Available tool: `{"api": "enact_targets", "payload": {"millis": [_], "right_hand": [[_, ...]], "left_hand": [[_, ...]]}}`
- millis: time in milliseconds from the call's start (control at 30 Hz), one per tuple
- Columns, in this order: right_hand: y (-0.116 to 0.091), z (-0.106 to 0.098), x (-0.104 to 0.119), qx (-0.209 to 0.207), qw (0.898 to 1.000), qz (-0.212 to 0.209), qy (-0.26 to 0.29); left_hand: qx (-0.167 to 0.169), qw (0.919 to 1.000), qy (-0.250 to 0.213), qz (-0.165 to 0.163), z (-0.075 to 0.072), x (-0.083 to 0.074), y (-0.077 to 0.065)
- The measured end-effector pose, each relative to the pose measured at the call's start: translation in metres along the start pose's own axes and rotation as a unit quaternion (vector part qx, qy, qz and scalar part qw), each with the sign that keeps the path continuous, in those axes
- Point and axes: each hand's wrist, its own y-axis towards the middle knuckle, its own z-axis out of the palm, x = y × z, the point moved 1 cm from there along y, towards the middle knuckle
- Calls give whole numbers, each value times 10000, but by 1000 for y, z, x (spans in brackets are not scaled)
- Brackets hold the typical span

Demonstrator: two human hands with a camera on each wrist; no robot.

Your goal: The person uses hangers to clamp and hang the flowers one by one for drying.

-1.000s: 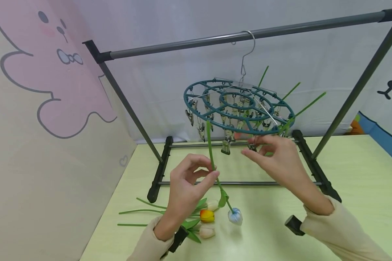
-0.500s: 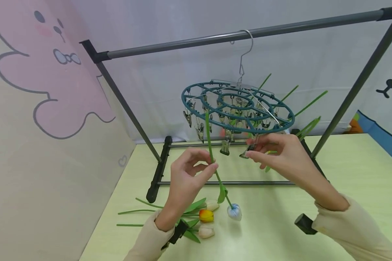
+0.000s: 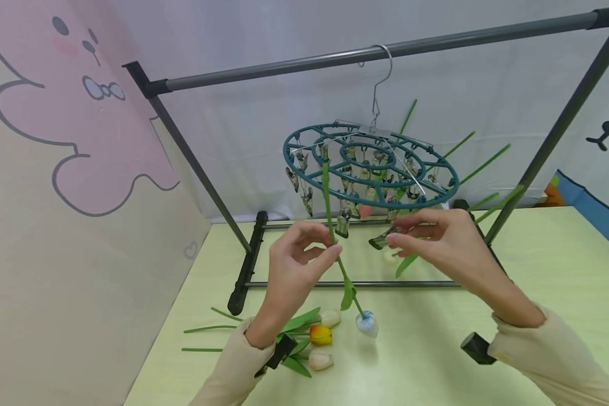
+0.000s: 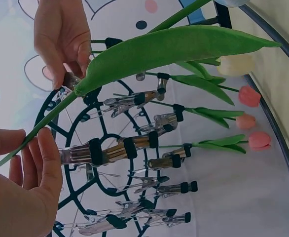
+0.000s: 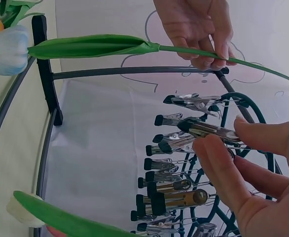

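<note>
My left hand pinches the green stem of a pale blue artificial tulip, whose bloom hangs down and stem end points up. With thumb and fingers, my right hand grips a metal clip on the near edge of a round teal hanger. In the right wrist view that clip sits between thumb and fingers, its dark tip pointing away. Several tulips with pink blooms hang from other clips on the far side. The blue tulip's stem is apart from the gripped clip.
The hanger hooks over a grey rack bar, whose black feet stand on the pale table. At the front left lie several loose tulips, among them an orange-yellow one and a white one. A wall is at left.
My right hand has pulled the clip slightly down and toward the left, tilting it. The left hand with the blue tulip has risen slightly. The hanger and the hanging stems have swayed.
</note>
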Motion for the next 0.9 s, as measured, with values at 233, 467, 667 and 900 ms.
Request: {"api": "enact_targets", "payload": {"millis": [233, 467, 667, 900], "right_hand": [[0, -2, -3, 112, 9997, -230, 34], [-3, 0, -8, -298, 9958, -857, -130], [-3, 3, -12, -671, 9917, -1076, 220], [-3, 4, -15, -682, 9902, -1063, 596]], "left_hand": [[26, 10000, -10, -14, 1, 0, 7], [38, 10000, -65, 13, 2, -1, 14], [-135, 9998, 152, -79, 2, -3, 18], [-162, 9998, 137, -55, 7, -5, 21]]}}
